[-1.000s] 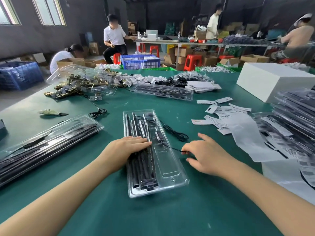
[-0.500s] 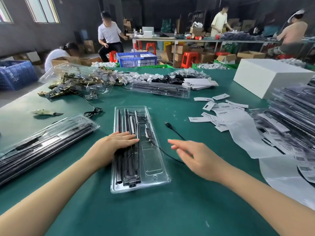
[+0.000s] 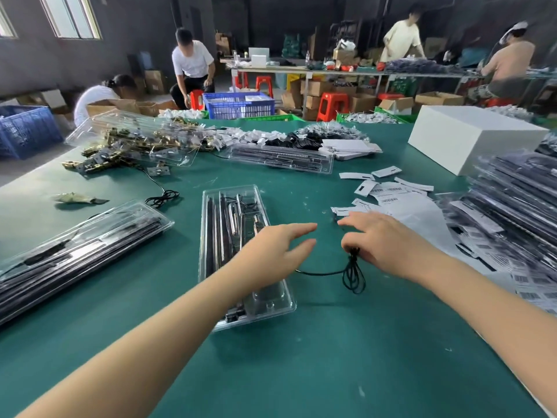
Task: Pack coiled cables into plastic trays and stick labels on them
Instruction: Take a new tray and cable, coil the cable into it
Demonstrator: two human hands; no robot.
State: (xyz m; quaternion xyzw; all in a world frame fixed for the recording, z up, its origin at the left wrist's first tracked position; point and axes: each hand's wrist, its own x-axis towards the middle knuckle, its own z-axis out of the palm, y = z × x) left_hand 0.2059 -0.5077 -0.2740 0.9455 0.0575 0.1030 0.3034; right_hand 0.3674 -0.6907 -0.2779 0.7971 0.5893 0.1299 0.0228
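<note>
A clear plastic tray [image 3: 232,206] with black rods and metal parts lies lengthwise in front of me on the green table. My left hand [image 3: 272,253] hovers over the tray's right side, fingers straight and spread toward the right. My right hand [image 3: 382,244] pinches a thin black cable [image 3: 352,274] just right of the tray. Part of the cable hangs below the fingers as a small bundle of loops, and a strand runs left toward my left hand. Loose white barcode labels [image 3: 385,191] lie beyond my right hand.
Filled clear trays lie at the left [image 3: 78,251], at the back centre [image 3: 280,158] and stacked at the right [image 3: 518,200]. A white box [image 3: 470,137] stands at the back right. A pile of brass hardware [image 3: 120,152] and another coiled cable [image 3: 161,199] lie at the back left.
My right hand gathered the loose cable from the table into loops and now pinches it. My left hand lifted off the tray's rods and moved right toward the cable.
</note>
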